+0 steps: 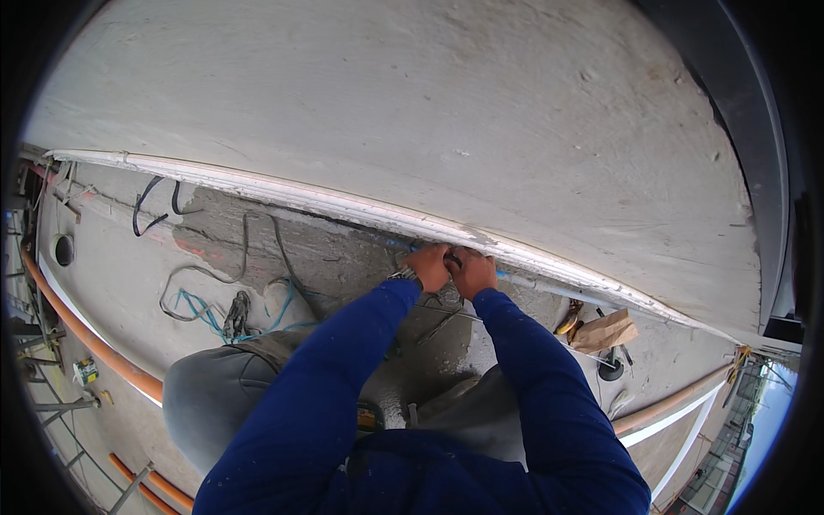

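My left hand, with a wristwatch, and my right hand are close together under a long white ribbed trim, at a grey-and-blue pipe along the wall's foot. Both hands have fingers curled round a small dark piece at the pipe, too hidden to identify. Grey wet mortar covers the strip beside them. A thin rod or wire runs below my hands toward the right.
Loose black cables, blue cord and grey strands lie left. A paper bag and dark round object lie right. Orange pipes and metal framing are at the outer edges, with a concrete wall ahead.
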Motion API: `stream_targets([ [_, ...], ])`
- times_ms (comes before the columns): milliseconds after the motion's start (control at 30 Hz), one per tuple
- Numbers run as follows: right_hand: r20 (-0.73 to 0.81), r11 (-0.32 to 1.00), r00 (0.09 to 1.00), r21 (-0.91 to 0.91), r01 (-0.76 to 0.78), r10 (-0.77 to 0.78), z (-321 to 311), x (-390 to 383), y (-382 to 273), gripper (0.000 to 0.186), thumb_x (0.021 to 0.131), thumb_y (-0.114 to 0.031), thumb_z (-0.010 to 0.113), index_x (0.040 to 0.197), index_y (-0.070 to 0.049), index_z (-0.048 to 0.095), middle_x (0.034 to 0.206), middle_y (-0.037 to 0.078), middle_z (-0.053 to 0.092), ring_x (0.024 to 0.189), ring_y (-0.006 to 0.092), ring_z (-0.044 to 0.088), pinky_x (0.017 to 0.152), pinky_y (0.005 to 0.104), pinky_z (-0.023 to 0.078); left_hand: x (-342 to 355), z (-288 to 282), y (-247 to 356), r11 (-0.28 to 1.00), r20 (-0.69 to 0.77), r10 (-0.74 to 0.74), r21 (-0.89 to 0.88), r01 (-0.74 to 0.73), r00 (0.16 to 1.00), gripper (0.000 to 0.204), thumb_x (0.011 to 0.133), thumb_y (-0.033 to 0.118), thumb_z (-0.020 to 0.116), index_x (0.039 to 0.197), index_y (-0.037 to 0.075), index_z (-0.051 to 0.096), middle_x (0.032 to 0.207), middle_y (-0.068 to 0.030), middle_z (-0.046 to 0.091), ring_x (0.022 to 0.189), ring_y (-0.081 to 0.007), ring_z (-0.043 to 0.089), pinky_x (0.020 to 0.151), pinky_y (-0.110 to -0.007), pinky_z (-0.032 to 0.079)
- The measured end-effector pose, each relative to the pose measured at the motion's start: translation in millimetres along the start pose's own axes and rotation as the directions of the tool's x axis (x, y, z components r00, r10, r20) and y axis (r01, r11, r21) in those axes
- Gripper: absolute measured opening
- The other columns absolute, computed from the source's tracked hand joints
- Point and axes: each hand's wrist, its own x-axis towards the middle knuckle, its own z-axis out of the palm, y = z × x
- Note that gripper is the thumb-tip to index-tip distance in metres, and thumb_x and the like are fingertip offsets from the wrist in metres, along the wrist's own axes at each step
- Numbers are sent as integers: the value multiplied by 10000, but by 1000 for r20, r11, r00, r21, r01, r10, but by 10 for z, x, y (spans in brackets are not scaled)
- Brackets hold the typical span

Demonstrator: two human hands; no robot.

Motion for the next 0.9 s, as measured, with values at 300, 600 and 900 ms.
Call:
stream_targets([
  [300,133,999,991,31,-14,10,-57,61,46,346,1003,-416,575,1159,-165,755,1115,126,736,1090,373,668,984,565,446,-522,599,-75,965,-258,-28,-261,-42,966,296,906,45,616,1201,24,601,1117,-175,648,850,-356,692,746,-444,569],
  [600,140,998,989,39,-51,45,8,71,115,366,997,-420,585,1184,-155,754,1139,144,750,1094,382,685,1010,553,449,-252,753,-62,-62,264,-554,-959,276,790,583,983,26,525,1510,168,321,1120,-75,626,822,-184,631,739,-388,554],
  [900,153,996,987,59,-60,51,105,125,204,369,982,-428,587,1198,-184,761,1135,144,757,1124,365,674,1053,525,421,-108,924,-21,-311,328,-537,-934,179,777,525,952,9,552,1396,197,345,1020,-39,583,811,-172,605,751,-394,521],
])
